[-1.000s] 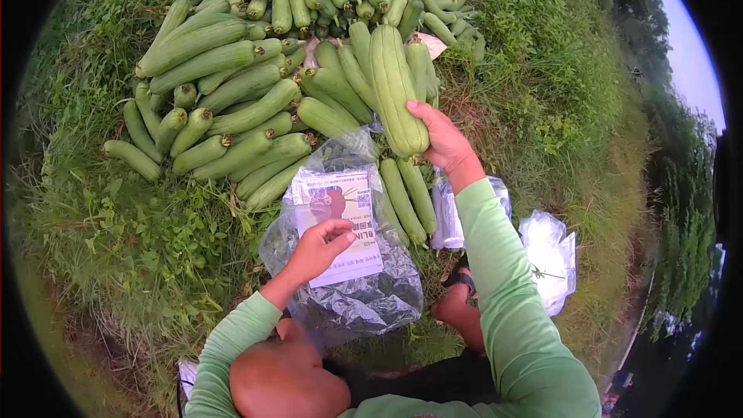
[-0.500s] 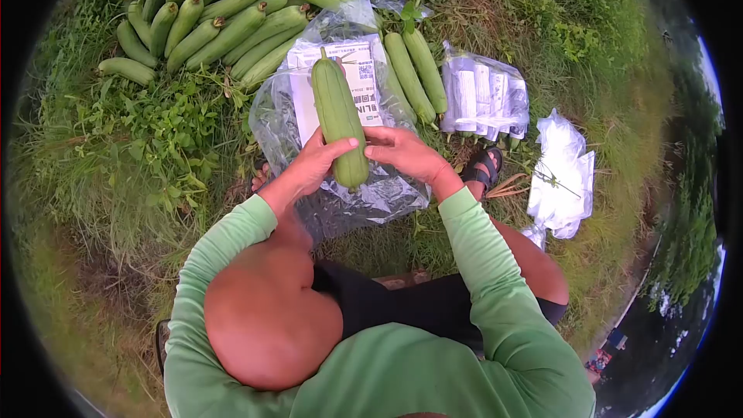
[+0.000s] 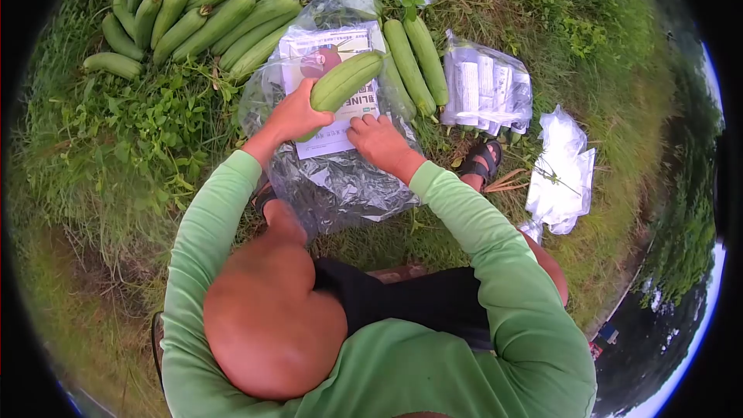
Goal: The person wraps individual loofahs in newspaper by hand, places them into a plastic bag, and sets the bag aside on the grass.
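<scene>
Mid-frame, that gourd (image 3: 348, 81) might slip, clasped only by the left hand (image 3: 297, 113); whether the right hand (image 3: 381, 144) grips, I can't tell.

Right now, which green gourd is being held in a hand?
The gourd in the left hand, held over the printed sheet; no hand touches the other gourds.
</scene>
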Available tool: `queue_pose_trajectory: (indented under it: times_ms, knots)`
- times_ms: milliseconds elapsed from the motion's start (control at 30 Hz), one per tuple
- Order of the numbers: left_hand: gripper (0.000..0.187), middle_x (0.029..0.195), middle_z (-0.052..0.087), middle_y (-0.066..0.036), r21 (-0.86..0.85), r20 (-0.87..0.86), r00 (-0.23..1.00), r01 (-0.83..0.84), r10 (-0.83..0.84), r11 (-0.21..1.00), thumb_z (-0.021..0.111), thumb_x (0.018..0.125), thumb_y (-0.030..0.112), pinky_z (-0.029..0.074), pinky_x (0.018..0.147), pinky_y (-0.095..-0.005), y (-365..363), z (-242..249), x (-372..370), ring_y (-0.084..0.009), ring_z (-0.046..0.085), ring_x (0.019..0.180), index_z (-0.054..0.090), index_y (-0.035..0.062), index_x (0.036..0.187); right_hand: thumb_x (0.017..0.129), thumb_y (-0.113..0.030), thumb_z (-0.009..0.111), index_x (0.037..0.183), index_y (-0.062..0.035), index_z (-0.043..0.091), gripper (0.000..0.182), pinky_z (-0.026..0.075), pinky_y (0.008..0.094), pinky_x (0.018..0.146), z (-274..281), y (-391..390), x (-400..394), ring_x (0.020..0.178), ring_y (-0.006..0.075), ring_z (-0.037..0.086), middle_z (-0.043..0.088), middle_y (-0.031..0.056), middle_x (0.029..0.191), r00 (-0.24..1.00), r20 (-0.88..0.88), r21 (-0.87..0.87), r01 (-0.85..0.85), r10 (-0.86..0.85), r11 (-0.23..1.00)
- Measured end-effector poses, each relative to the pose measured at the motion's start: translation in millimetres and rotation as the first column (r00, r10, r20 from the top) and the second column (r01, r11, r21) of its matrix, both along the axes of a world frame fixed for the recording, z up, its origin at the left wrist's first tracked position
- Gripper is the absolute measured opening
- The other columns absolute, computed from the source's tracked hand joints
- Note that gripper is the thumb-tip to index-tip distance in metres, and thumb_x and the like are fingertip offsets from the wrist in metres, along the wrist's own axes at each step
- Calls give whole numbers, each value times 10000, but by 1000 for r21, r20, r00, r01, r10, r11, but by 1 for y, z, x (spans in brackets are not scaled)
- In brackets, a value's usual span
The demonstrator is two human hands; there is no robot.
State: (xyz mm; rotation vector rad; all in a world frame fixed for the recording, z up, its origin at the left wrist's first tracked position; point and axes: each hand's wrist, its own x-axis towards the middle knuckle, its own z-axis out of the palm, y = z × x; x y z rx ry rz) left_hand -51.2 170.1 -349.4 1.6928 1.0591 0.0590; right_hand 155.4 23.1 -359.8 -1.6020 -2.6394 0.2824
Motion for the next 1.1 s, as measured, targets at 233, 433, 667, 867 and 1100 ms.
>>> queue_pose_trajectory:
  times_ms: [233, 433, 667, 867, 1100]
  knots:
    - [848, 1299, 613, -254, 188, 8, 973, 224, -230, 956, 826, 683, 343, 461, 1067, -431, 17, -18, 8, -398, 586, 1234, 538, -5, 1400, 869, -142, 604, 907, -100, 712, 122, 494, 426, 821, 10, 4, 2, 948, 255, 654, 681, 63, 924, 996, 78, -124, -42, 51, 991]
    - [852, 1300, 621, -237, 172, 9, 943, 327, -333, 929, 824, 673, 368, 455, 1075, -435, 28, -43, 10, -395, 578, 1248, 560, 13, 1401, 858, -146, 617, 871, -102, 697, 93, 517, 440, 762, 19, 5, 3, 863, 276, 694, 692, 79, 856, 999, 25, -133, 36, -33, 990]
    - [823, 1293, 646, -223, 185, -9, 887, 455, -461, 871, 828, 653, 376, 476, 1036, -430, 41, -34, 12, -384, 616, 1189, 606, 29, 1364, 870, -187, 635, 816, -151, 719, 106, 524, 457, 753, 20, 18, 13, 835, 288, 692, 705, 55, 838, 992, -67, -174, 93, -106, 980]
    - [763, 1256, 671, -219, 87, 27, 839, 539, -543, 838, 856, 701, 389, 479, 1027, -433, 56, -31, 20, -376, 628, 1173, 639, 20, 1333, 877, -213, 676, 856, -169, 734, 76, 512, 471, 773, 10, 32, 26, 892, 300, 673, 687, 34, 876, 960, -193, -194, 165, -202, 967]
    - [605, 1271, 694, -213, -32, 67, 917, 396, -393, 918, 788, 878, 441, 499, 1014, -420, 60, -44, 18, -342, 651, 1194, 681, 23, 1302, 905, -198, 691, 925, -152, 726, 61, 506, 480, 791, 2, 68, 27, 963, 288, 649, 660, 55, 926, 953, -127, -127, 258, -274, 958]
